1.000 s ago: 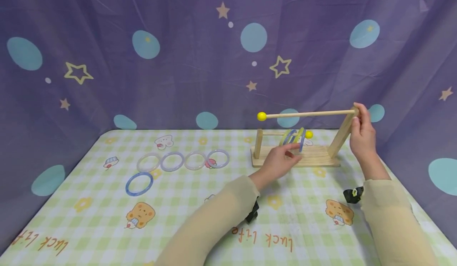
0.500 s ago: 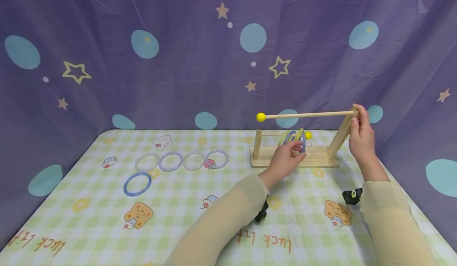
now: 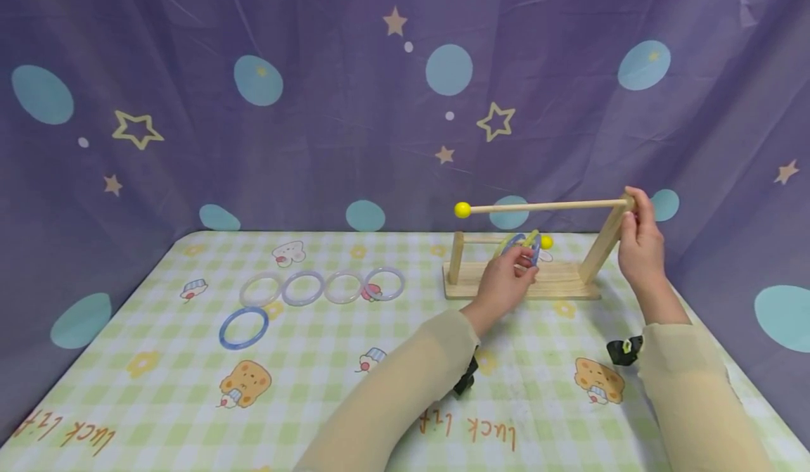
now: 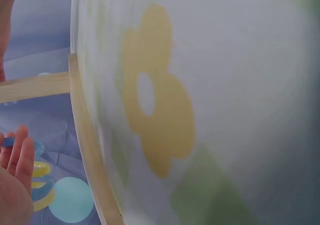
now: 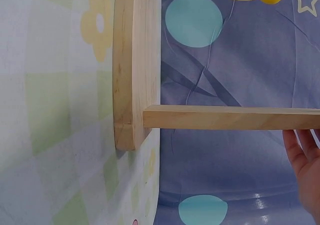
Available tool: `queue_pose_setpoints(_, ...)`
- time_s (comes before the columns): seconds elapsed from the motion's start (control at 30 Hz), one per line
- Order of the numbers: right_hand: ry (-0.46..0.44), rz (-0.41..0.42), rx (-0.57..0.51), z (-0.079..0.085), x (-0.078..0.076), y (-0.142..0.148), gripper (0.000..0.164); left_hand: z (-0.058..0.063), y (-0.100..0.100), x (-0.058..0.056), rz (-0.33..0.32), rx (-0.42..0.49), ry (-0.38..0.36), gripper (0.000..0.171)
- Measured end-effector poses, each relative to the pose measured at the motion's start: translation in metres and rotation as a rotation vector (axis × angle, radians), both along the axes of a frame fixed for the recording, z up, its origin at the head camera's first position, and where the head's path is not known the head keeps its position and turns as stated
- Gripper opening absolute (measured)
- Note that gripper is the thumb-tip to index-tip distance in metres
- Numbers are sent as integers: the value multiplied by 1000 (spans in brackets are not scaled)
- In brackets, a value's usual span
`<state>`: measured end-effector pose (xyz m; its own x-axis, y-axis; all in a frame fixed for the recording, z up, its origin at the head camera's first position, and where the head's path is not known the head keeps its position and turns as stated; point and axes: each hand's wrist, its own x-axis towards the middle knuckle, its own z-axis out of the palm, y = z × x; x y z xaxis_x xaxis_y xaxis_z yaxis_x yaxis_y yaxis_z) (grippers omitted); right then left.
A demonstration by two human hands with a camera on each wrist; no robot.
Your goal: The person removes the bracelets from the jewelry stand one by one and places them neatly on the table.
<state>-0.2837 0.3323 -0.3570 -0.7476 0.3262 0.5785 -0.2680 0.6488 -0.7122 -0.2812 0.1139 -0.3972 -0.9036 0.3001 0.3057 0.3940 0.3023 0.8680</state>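
A wooden ring stand (image 3: 560,285) is at the right of the table in the head view. Yellow balls tip its two rods, and the upper rod carries no rings. Blue and yellow rings (image 3: 514,242) hang on the lower rod. At that rod's ball end, my left hand (image 3: 506,278) pinches a blue ring (image 4: 8,141), partly hidden behind the fingers. My right hand (image 3: 642,247) grips the top of the tall slanted post (image 5: 225,118), with the thumb on the near side.
Left of the stand, several pale rings (image 3: 304,288) lie in a row on the checked tablecloth (image 3: 304,366). A blue ring (image 3: 243,328) lies in front of them. A purple patterned curtain (image 3: 316,141) closes off the back and sides.
My left hand has moved slightly right, and its fingers have closed on the outermost blue ring of the lower rod. My right hand keeps its grip on the post.
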Motion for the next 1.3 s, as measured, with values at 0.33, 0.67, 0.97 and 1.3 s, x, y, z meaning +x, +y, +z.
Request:
queue_pose_setpoints(0.33, 35, 16, -13, -1, 0, 0, 39, 13, 4, 6, -29, 14, 78, 18)
queue_pose_setpoints(0.67, 38, 8, -12, -1, 1, -1, 39, 25, -2, 16, -83, -4, 153, 19)
queue_pose_setpoints(0.97, 48, 0, -4, 1, -1, 1, 39, 41, -28, 30, -214, -119, 225, 18)
queue_pose_setpoints(1.3, 31, 0, 3, 0, 0, 0, 39, 44, -71, 51, -308, -115, 159, 15)
